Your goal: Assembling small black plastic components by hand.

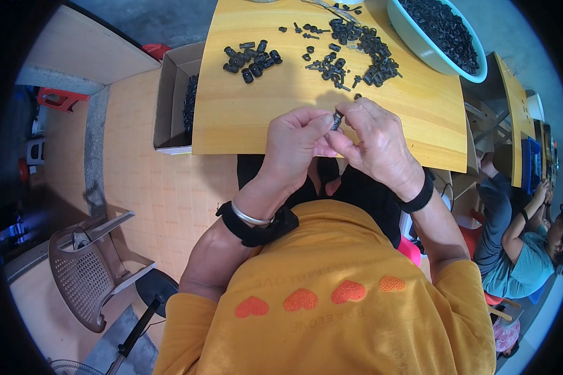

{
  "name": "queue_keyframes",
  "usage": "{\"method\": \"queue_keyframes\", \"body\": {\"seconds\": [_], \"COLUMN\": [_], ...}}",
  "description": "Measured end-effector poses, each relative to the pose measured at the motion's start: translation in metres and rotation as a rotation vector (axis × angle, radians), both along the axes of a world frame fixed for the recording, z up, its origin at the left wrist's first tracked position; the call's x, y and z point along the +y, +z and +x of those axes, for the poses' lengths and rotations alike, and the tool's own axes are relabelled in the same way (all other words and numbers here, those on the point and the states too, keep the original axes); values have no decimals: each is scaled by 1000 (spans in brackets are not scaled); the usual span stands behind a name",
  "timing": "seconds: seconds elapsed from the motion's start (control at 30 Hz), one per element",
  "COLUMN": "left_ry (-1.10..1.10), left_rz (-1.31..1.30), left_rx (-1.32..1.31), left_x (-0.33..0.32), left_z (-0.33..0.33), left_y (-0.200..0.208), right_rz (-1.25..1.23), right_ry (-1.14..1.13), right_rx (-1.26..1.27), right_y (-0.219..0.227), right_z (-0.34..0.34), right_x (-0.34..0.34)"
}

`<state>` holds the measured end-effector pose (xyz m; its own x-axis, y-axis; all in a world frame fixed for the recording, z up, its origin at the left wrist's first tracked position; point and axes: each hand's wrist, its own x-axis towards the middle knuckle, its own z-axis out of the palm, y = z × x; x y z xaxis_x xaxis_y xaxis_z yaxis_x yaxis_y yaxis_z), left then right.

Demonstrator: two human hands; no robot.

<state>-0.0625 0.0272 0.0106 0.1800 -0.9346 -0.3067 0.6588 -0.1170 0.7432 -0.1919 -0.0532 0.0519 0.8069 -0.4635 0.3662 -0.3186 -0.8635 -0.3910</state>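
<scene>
My left hand (299, 132) pinches a small black cylindrical plastic part (337, 120) between thumb and fingertips, just above the table's near edge. On the other side, my right hand (373, 132) has its thumb and forefinger closed on the same part. Fingers cover some of it, so its details are hard to make out. Beyond my hands lies a loose spread of black plastic pieces (375, 56), some short cylinders and some thin stemmed pins. A separate cluster of black cylinders (251, 60) rests farther left on the yellow wooden table (244, 119).
A pale blue basin (413, 39) heaped with black parts stands at the far right. Against the table's left side is an open cardboard box (169, 103). A brown chair (84, 275) is at lower left, and another person (519, 250) sits at right.
</scene>
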Motion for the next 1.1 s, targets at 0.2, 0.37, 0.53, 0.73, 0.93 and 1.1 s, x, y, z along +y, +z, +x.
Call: {"method": "queue_keyframes", "body": {"seconds": [0.2,0.37,0.53,0.73,0.93,1.1], "left_ry": [11,16,37,48,19,158], "left_rz": [-12,19,66,64,26,79], "left_rx": [49,-11,-30,-1,56,-73], "left_x": [1,1,-2,-2,-2,-7], "left_z": [-3,-3,-3,-1,3,4], "left_y": [-2,5,3,-4,-5,-9], "right_rz": [-29,-31,-23,10,39,102], "right_ry": [-9,-14,8,8,9,21], "right_rx": [10,42,26,0,-34,-67], "right_y": [-3,-6,-12,-17,-18,-22], "right_z": [-1,-1,1,4,4,14], "right_x": [1,4,7,7,6,4]}}
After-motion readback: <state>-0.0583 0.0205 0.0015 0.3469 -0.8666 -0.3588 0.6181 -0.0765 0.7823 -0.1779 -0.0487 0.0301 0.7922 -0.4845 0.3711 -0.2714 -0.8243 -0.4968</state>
